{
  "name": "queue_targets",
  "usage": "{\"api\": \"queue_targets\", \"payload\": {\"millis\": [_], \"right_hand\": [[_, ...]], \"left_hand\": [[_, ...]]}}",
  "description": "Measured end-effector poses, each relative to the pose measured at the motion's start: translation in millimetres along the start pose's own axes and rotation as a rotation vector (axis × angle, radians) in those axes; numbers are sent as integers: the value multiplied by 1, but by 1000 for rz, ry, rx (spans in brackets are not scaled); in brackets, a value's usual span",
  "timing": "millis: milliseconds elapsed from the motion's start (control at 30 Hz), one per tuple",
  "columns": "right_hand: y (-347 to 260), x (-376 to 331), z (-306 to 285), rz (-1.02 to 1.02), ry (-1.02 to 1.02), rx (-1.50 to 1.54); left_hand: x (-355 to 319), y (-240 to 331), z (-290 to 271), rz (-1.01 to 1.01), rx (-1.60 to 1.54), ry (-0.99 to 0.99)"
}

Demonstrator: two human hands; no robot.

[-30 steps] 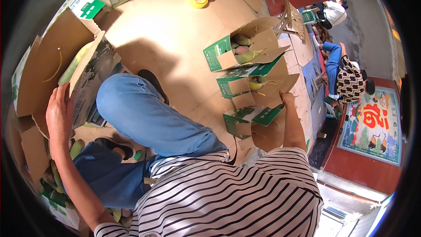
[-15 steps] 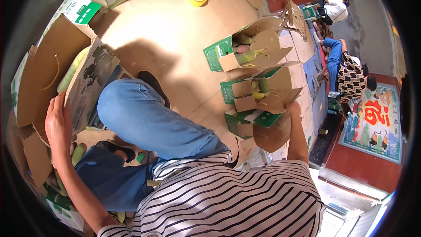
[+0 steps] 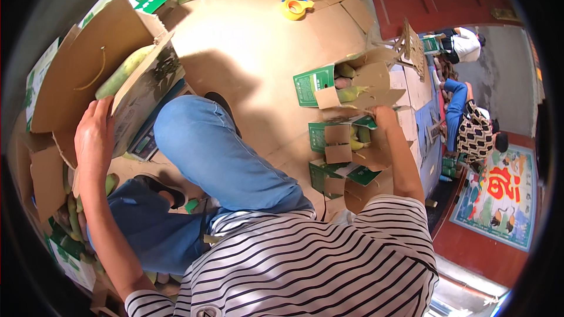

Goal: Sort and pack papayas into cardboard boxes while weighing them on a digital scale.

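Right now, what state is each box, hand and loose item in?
Left hand: gripping a flap of the large carton.
Large carton: open, tipped, one long green fruit inside.
Right hand: on a flap of the top small box, fingers hidden.
Top small box: flaps open, fruit showing.
Middle small box: open, fruit inside.
Lower small box: flaps partly folded.
Tape roll: lying flat on the floor.

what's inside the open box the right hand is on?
The green and brown carton by the right hand shows a few green-yellow fruits at its mouth. Flaps cover the rest, so the count stays hidden.
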State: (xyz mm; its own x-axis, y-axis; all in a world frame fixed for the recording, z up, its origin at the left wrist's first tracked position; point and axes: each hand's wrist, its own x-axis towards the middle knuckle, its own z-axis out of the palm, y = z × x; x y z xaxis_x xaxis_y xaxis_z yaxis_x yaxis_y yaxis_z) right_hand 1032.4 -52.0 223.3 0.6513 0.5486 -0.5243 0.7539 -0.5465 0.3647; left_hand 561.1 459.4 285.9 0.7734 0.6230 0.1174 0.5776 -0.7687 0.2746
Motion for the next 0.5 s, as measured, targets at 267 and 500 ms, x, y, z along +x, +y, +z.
{"api": "queue_targets", "payload": {"millis": [267,500], "right_hand": [[0,-10,25,-83,-15,-66],[3,-1,-6,-51,-231,-231]], "left_hand": [[-10,-10,1,92,43,102],[-9,-15,0,35,164,129]]}}
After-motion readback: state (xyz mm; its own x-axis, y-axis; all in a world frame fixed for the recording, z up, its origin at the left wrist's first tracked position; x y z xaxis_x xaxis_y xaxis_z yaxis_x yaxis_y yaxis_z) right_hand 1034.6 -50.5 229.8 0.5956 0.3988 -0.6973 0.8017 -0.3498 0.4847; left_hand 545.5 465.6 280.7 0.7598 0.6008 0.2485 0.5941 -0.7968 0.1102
